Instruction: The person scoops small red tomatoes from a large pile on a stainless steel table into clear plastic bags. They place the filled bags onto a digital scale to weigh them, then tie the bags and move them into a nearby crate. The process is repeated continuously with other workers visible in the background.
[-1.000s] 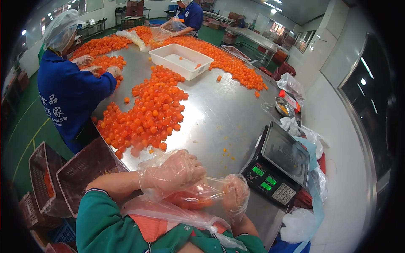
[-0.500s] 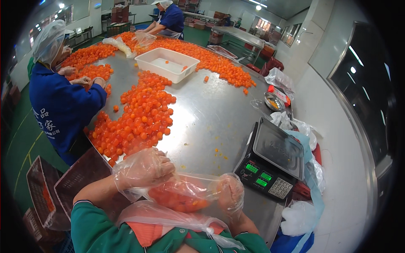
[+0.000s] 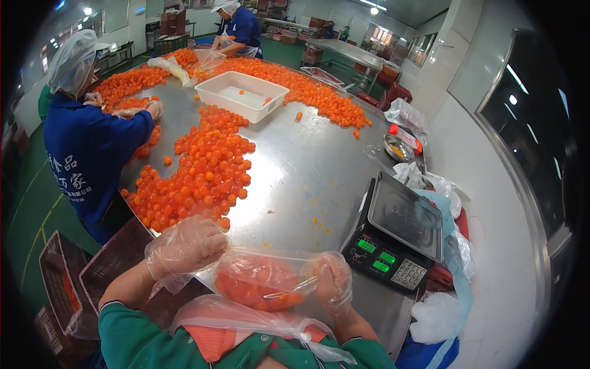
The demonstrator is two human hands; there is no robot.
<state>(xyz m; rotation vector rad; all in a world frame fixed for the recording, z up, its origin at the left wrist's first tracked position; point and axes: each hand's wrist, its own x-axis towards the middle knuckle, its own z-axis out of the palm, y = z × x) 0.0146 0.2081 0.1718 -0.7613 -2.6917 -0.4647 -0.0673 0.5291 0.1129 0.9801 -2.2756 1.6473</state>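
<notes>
Between my two hands stretches a clear plastic bag point(image 3: 255, 280) with glossy orange balls inside that look like salted egg yolks. My left hand point(image 3: 187, 246), in a thin clear glove, is closed on the bag's left end. On the other end my right hand point(image 3: 332, 280), gloved the same way, is closed too. The bag sags over the table's near edge, just in front of my body. Beyond my left hand lies a big heap of the same loose orange yolks point(image 3: 196, 178) on the steel table point(image 3: 289, 184).
Right of my right hand stands a black digital scale point(image 3: 399, 227) with lit green displays. A white tub point(image 3: 243, 95) and a metal bowl point(image 3: 398, 148) sit farther off. Dark red crates point(image 3: 117, 264) stand at lower left. Two co-workers in blue point(image 3: 92, 147) point(image 3: 243, 31) handle yolks.
My left hand has moved left and slightly down, drawing the bag wider and flatter. My right hand stays nearly in place. The left co-worker's hands have shifted over the pile.
</notes>
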